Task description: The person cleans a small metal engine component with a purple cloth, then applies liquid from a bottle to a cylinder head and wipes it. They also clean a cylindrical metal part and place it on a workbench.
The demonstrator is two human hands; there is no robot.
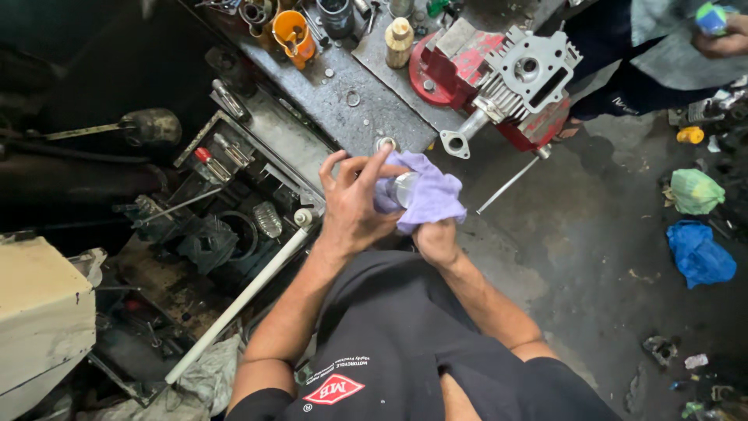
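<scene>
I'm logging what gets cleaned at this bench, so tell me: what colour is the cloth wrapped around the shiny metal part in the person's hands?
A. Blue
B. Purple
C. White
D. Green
B. The cloth bunched around the shiny metal part is pale purple, with the left hand over it and the right hand gripping from below; the green and blue cloths lie apart on the floor at the right.

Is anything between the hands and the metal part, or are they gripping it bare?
The purple cloth lies between. It wraps the shiny metal part, and the right hand grips the part from below through the cloth. The left hand is on the cloth at the part's left side. Only a small patch of metal shows.
</scene>
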